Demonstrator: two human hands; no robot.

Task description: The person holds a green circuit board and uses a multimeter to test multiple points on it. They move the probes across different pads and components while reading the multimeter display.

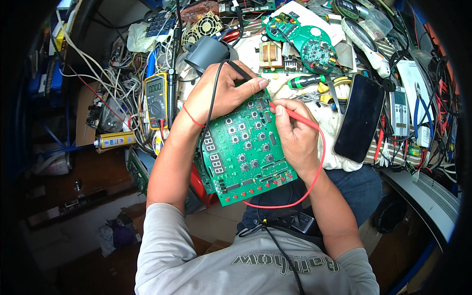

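Note:
A green circuit board [246,157] with push buttons, digit displays and a row of red parts along its near edge lies tilted in front of me. My left hand [223,93] is closed around a black test probe [239,71] over the board's far end, its thumb stretched along the edge. In my right hand [297,135] a red test probe [300,118] is pinched, its tip at the board's upper right edge. The red lead loops down below the board. On the left stands a yellow multimeter [157,101] with its display lit.
A black phone [360,118] lies right of my right hand. Beyond the board are a green-handled screwdriver [307,81], round green circuit boards [317,49], a transformer [271,54] and a grey plastic cylinder [209,54]. Tangled wires [110,73] crowd the left, and pliers [423,110] lie far right.

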